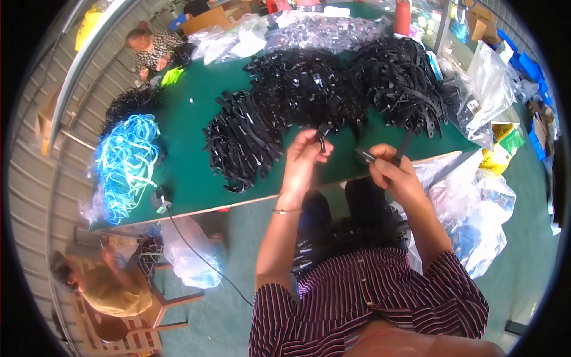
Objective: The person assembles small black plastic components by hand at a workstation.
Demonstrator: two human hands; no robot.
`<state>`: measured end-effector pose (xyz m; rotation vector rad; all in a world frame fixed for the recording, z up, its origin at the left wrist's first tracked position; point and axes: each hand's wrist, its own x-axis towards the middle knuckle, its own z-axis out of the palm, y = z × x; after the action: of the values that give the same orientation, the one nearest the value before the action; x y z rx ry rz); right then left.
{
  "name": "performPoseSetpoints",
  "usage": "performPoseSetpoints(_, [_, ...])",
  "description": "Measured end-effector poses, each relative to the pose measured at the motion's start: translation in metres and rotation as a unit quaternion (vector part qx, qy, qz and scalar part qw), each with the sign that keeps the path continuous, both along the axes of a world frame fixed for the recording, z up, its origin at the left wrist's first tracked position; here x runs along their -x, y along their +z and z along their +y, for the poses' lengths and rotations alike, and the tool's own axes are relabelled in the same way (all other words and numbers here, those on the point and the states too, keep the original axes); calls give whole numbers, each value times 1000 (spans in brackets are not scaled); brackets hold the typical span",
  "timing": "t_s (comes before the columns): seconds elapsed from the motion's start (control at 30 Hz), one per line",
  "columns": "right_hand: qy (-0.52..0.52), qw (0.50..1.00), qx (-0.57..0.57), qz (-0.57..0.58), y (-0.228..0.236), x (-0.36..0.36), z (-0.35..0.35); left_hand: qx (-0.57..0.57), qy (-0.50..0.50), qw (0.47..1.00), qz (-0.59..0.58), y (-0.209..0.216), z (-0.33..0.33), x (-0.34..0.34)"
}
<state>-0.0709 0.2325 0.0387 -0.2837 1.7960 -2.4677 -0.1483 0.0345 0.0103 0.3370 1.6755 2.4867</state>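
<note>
My left hand (301, 159) is above the table's near edge, its fingers pinched on a small black buckle (322, 143). To its right, my right hand (391, 171) grips a black strap (404, 147); a thin dark end with a pale glint pokes out past the fingertips toward the left. The two hands are apart. Just beyond them lie heaps of black straps: a bundle at the left (241, 143), a broad tangled pile in the middle (306, 83), and another pile (401, 83) at the right. Fine details of the held pieces are too small to make out.
The green table (187, 149) carries light-blue cords (128, 169) at the left and a black plug-like device (160, 200) with a hanging cable. Plastic bags (476, 208) crowd the right side. One person (157, 50) works across the table; another (110, 282) sits at lower left.
</note>
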Motion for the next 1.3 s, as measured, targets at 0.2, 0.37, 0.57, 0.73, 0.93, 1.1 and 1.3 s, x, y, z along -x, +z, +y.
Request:
performPoseSetpoints(0.2, [-5,997,-74,34,-5,-6,-21,-197,-59,976,-74,13,9,-74])
performPoseSetpoints(0.37, [17,987,-155,47,-8,-19,-29,-162,-21,983,-84,8,15,-101])
performPoseSetpoints(0.57, [112,991,-8,-69,-17,-23,-28,-288,-82,950,-88,-3,12,-110])
performPoseSetpoints(0.73, [131,989,6,-64,-22,-25,-28,-321,-101,936,-103,-6,11,-112])
performPoseSetpoints(0.93, [151,985,18,-80,-23,-26,-25,-350,-120,922,-110,-14,9,-113])
performPoseSetpoints(1.1, [152,984,1,-88,-18,-27,-26,-326,-120,931,-114,-16,12,-114])
performPoseSetpoints(1.3, [142,986,-36,-82,-11,-28,-29,-197,-47,972,-119,-15,15,-118])
